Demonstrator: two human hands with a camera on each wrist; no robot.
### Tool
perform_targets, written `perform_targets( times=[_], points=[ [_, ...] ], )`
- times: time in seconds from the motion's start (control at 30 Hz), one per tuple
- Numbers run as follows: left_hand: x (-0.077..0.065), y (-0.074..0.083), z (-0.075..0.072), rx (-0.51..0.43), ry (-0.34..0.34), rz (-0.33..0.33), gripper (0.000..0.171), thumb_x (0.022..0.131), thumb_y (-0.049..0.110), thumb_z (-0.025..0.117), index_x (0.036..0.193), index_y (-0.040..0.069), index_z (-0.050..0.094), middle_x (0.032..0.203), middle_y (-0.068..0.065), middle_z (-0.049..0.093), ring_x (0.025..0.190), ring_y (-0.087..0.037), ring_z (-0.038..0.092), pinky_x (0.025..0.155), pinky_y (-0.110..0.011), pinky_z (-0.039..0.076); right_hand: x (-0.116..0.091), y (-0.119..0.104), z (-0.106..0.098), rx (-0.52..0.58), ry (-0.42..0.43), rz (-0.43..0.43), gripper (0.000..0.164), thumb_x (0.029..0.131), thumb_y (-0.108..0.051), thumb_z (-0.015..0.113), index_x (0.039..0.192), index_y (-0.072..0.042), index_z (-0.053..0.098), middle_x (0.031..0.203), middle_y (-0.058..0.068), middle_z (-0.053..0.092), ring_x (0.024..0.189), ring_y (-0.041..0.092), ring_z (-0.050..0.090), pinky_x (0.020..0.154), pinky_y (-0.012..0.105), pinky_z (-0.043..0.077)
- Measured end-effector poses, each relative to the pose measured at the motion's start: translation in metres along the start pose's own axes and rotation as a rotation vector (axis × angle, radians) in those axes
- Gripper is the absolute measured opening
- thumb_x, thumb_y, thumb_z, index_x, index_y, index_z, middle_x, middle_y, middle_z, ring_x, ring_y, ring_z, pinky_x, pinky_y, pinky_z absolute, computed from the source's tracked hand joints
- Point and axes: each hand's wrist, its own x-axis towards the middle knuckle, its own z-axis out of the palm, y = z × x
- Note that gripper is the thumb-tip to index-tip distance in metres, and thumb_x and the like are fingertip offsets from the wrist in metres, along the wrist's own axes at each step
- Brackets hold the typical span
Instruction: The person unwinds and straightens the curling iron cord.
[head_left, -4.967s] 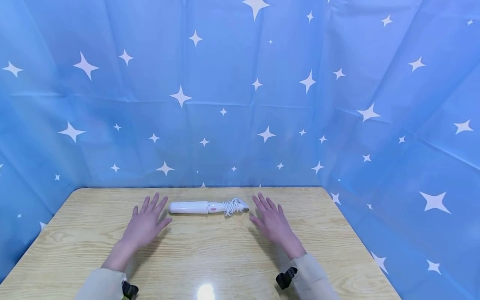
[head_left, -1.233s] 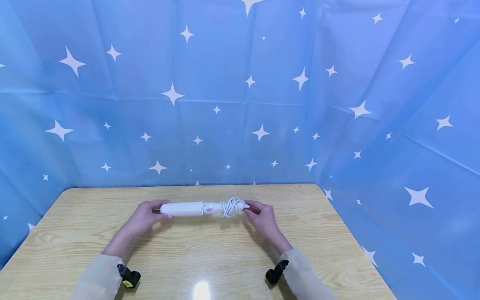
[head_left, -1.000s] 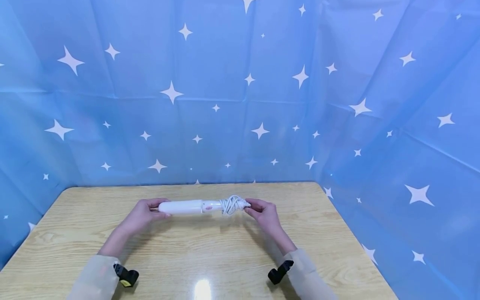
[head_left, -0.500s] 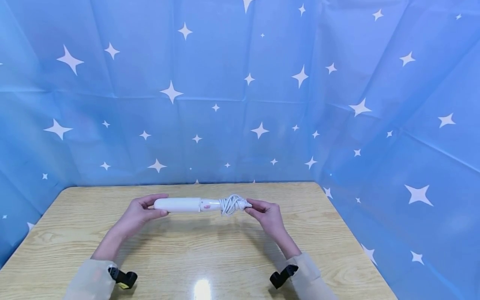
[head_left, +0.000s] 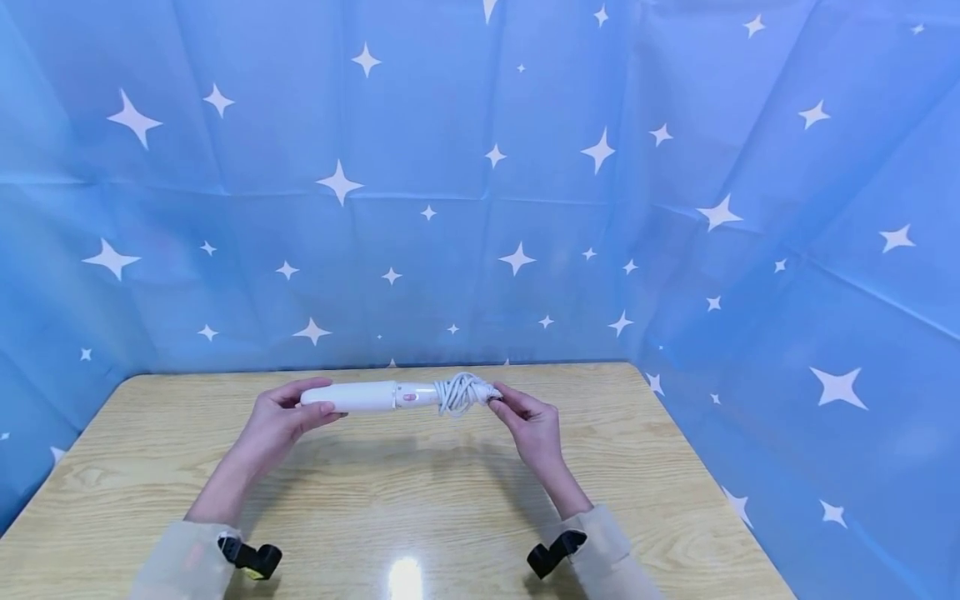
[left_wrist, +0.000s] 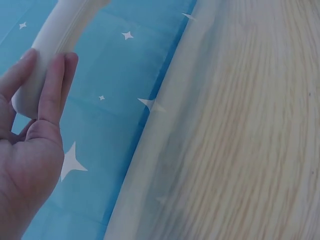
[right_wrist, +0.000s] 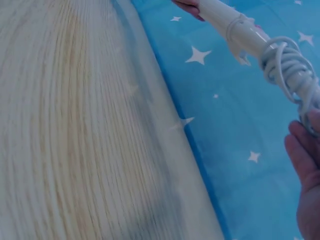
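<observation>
Forearms (head_left: 219, 487) angle in, wand (head_left: 371, 397) held btwn L hand (head_left: 279, 419) & R hand (head_left: 536, 425).

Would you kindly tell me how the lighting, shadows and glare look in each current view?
Head view: brightly lit, with a white glare spot on the near part of the wood-grain table and soft shadows below the white corded wand; left wrist view: dimmer, the starry backdrop faintly mirrored along the table's edge; right wrist view: likewise dim, with the same faint mirroring.

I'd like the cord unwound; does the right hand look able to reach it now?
Probably yes: the right hand holds the white appliance at its corded end, next to the wrapped cord, with nothing visible between.
</observation>
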Motion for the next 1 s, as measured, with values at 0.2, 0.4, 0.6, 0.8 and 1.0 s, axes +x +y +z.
perform_targets(
  times=[0.2, 0.4, 0.6, 0.8, 1.0],
  points=[
    [-0.001, 0.003, 0.003, -0.01, 0.023, -0.02, 0.033, 0.095, -0.007, 0.069, 0.124, 0.009, 0.074, 0.123, -0.016, 0.048, 0.108, -0.027, 0.067, 0.098, -0.043, 0.059, -0.002, 0.003, -0.006, -0.054, -0.074, 0.033, 0.03, 0.093, 0.009, 0.069, 0.123, 0.008, 0.069, 0.106, 0.025, 0.074, 0.081, 0.0, 0.069, 0.058, 0.012, 0.051],
    [-0.001, 0.001, 0.002, 0.049, -0.004, -0.025, 0.034, 0.095, -0.004, 0.07, 0.126, 0.009, 0.072, 0.124, -0.019, 0.044, 0.112, -0.028, 0.063, 0.102, -0.053, 0.053, -0.004, 0.002, -0.007, -0.113, -0.069, -0.148, 0.027, 0.089, 0.014, 0.07, 0.116, 0.015, 0.069, 0.096, 0.027, 0.074, 0.069, -0.002, 0.063, 0.05, 0.009, 0.044],
    [0.0, -0.002, 0.001, 0.111, -0.017, -0.026, 0.039, 0.094, -0.002, 0.072, 0.132, 0.006, 0.067, 0.128, -0.02, 0.044, 0.112, -0.028, 0.064, 0.104, -0.057, 0.05, -0.005, 0.0, -0.005, -0.185, -0.007, -0.272, 0.025, 0.082, 0.02, 0.073, 0.106, 0.017, 0.071, 0.084, 0.027, 0.073, 0.062, -0.003, 0.058, 0.044, 0.009, 0.041],
    [-0.001, -0.006, 0.001, 0.265, 0.009, -0.01, 0.052, 0.089, 0.004, 0.079, 0.138, 0.003, 0.062, 0.131, -0.019, 0.051, 0.102, -0.025, 0.072, 0.095, -0.041, 0.062, -0.01, 0.003, -0.001, -0.24, 0.04, -0.32, 0.024, 0.08, 0.02, 0.075, 0.103, 0.016, 0.072, 0.071, 0.02, 0.071, 0.049, 0.006, 0.048, 0.038, 0.011, 0.034],
    [-0.002, -0.009, 0.003, 0.225, 0.025, -0.013, 0.052, 0.088, 0.0, 0.08, 0.137, 0.003, 0.063, 0.128, -0.018, 0.051, 0.099, -0.029, 0.073, 0.098, -0.054, 0.056, -0.012, 0.006, 0.003, -0.274, 0.093, -0.372, 0.023, 0.077, 0.021, 0.077, 0.099, 0.016, 0.073, 0.074, 0.022, 0.072, 0.048, 0.025, 0.059, 0.04, 0.012, 0.041]
  ],
)
